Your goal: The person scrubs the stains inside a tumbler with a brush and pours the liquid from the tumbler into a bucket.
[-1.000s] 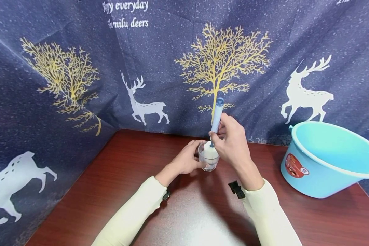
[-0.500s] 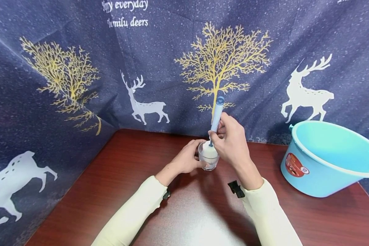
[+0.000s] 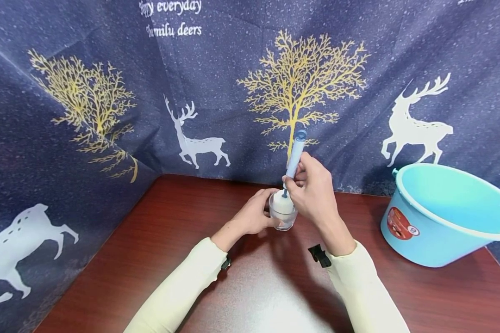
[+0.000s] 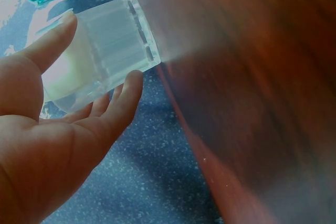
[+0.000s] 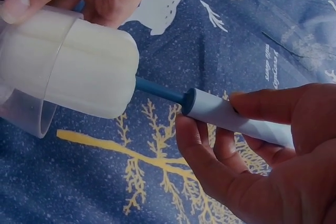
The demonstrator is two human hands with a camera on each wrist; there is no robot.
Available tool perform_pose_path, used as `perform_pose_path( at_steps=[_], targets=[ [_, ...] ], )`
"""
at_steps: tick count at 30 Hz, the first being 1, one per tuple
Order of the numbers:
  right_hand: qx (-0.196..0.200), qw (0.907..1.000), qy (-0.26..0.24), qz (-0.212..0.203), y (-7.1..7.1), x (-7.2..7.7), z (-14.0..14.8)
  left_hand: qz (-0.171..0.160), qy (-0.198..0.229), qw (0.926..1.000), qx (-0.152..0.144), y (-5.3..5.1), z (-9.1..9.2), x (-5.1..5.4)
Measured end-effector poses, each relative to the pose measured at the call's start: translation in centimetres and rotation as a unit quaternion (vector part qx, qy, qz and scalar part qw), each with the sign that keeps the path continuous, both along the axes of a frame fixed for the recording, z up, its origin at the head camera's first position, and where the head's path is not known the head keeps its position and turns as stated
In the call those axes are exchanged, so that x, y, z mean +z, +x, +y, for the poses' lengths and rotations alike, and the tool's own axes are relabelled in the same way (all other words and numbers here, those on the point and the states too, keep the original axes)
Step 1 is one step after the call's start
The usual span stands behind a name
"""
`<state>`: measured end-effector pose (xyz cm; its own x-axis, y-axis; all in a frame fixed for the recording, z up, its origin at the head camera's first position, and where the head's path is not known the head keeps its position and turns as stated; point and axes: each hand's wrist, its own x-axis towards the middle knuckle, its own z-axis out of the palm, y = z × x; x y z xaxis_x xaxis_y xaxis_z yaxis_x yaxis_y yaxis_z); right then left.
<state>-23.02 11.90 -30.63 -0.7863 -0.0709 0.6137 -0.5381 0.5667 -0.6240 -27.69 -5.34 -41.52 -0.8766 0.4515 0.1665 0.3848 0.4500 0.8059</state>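
A clear glass (image 3: 284, 221) stands on the table, with the left hand (image 3: 256, 213) curled round its left side. In the left wrist view the thumb and fingers of the left hand (image 4: 79, 114) lie on either side of the glass (image 4: 118, 40). Inside the glass sits the white sponge head (image 5: 94, 64) of a brush, partly above the rim. The right hand (image 3: 314, 189) grips the brush's light blue handle (image 3: 295, 155), which leans slightly right. A dark blue neck (image 5: 163, 91) joins handle and sponge; the right hand (image 5: 262, 150) pinches the handle in the right wrist view.
A light blue bucket (image 3: 433, 240) with a red label stands on the right of the dark red wooden table (image 3: 150, 231). Behind the table hangs a dark blue cloth (image 3: 225, 69) printed with white deer and yellow trees.
The top of the brush handle has tilted slightly to the right, and the sponge has shifted a little inside the glass. Both hands hold their grips in nearly the same places.
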Motion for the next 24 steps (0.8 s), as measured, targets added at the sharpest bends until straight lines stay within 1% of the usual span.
perform_pose_path(
  at_steps=[8,15,24],
  targets=[
    [-0.001,0.9999,-0.011,-0.012,0.0,-0.03,-0.03,-0.003,-0.005,1.0,0.0,-0.09,-0.09,-0.01],
    [-0.005,0.9999,-0.009,-0.007,-0.1,-0.11,0.02,0.009,-0.024,0.9996,0.007,-0.03,-0.17,-0.05],
    [-0.01,0.9999,-0.004,-0.003,-0.17,-0.1,0.08,0.012,-0.027,0.9995,0.008,-0.13,-0.14,-0.05]
  ],
)
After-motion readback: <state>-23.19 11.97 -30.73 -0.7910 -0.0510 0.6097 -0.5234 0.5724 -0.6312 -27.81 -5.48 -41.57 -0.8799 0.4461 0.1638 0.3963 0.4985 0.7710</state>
